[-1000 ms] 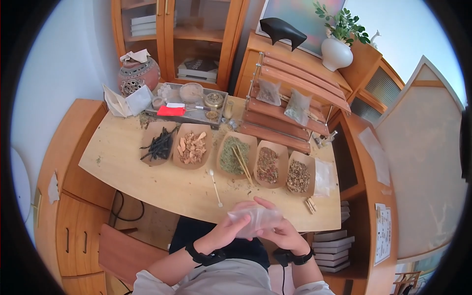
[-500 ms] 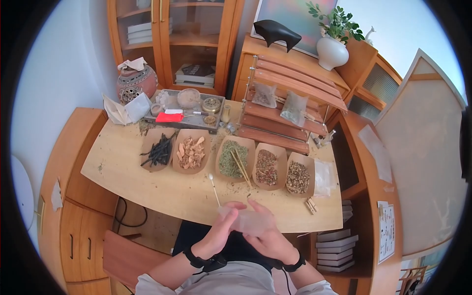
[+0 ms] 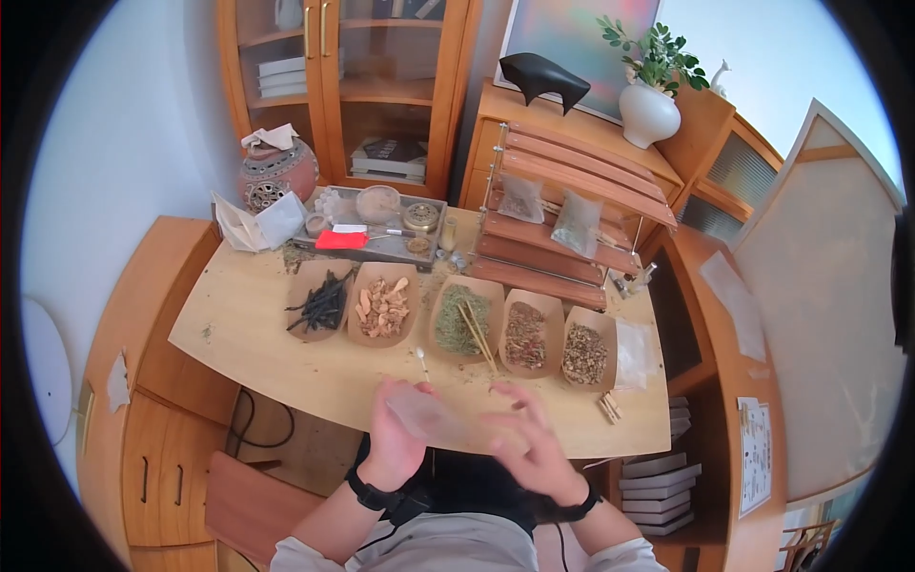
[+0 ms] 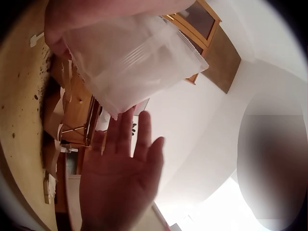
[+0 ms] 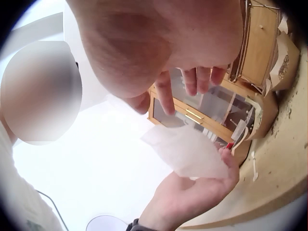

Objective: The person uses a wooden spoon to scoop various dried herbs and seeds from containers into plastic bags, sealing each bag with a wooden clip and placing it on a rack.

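A translucent white pouch (image 3: 424, 417) (image 4: 134, 57) (image 5: 185, 149) is held by my left hand (image 3: 396, 443) (image 4: 106, 17) (image 5: 192, 197), low in front of the table edge. The pouch looks flat, with a ribbed, sealed-looking strip on one side. My right hand (image 3: 536, 450) (image 4: 122, 180) (image 5: 163, 43) is to the right of it, fingers loosely spread, holding nothing. In the left wrist view its fingertips overlap the pouch's lower edge; contact cannot be told.
Paper trays hold black strips (image 3: 324, 305), orange-brown pieces (image 3: 383, 307), green herb (image 3: 462, 319) with tongs or sticks, and two mixes (image 3: 525, 337) (image 3: 584, 355). Behind stand a grey tray (image 3: 329, 253) and wooden rack (image 3: 538, 271). Clear bags (image 3: 634, 353) lie right.
Both hands were on the pouch; my right hand has come away from it to the right. My left hand has moved left with the pouch, which now tilts.
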Demonstrator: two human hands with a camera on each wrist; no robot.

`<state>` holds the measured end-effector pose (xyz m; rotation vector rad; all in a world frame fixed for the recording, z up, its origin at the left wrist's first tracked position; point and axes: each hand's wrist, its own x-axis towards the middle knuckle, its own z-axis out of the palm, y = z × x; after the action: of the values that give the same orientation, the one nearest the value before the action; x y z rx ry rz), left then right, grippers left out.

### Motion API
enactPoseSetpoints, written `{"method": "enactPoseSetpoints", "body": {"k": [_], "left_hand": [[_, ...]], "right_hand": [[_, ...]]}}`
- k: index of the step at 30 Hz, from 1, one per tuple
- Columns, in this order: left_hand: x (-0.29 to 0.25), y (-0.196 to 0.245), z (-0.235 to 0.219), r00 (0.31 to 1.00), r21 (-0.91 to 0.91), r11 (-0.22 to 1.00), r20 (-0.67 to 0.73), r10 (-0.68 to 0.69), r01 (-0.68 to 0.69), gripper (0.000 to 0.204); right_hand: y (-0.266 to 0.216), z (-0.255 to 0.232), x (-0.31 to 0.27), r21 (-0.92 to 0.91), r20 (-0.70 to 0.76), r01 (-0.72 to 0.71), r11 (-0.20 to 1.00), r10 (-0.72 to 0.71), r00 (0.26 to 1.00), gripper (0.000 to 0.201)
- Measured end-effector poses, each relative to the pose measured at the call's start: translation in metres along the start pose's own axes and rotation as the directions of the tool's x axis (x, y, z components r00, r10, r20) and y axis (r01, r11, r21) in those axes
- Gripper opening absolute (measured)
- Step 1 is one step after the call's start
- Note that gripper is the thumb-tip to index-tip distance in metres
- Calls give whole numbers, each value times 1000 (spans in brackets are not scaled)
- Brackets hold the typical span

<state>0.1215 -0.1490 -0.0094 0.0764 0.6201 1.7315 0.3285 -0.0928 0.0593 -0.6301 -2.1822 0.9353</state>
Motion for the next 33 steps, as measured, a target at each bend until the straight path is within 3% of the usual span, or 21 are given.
{"method": "enactPoseSetpoints", "body": {"k": [1,4,10,13,16,19,22,24,27,33], "left_hand": [[1,4,-1,1000,-42,999,12,-1,2,38],[-1,12,16,998,-40,998,-56,36,-38,35],[-2,10,27,993,-9,994,-48,104,-105,34],[-4,6,21,993,10,993,-11,115,-115,35],[-6,6,19,992,5,993,-39,118,-118,35],[-3,7,12,993,1,994,-43,112,-112,35],[0,8,11,994,-32,994,-27,105,-106,36],[0,11,16,996,-28,996,-10,84,-85,36],[3,10,17,997,-42,996,0,80,-80,37],[1,-9,20,997,-52,996,-27,69,-70,37]], "right_hand": [[4,1,6,95,-76,-137,986,145,987,30],[33,1,36,-217,-240,-70,974,16,971,27],[73,18,84,-678,-191,-204,706,99,977,29],[88,31,91,-785,-152,-224,577,171,974,32],[88,31,97,-810,-135,-251,529,248,959,30],[80,14,98,-701,-220,-322,637,236,946,28],[67,-10,91,-572,-219,-479,666,438,872,30],[73,-22,76,-497,-303,-491,716,387,871,29],[75,-39,59,-372,-311,-501,782,404,860,29],[84,-8,56,-510,-47,-220,831,228,973,28]]}}
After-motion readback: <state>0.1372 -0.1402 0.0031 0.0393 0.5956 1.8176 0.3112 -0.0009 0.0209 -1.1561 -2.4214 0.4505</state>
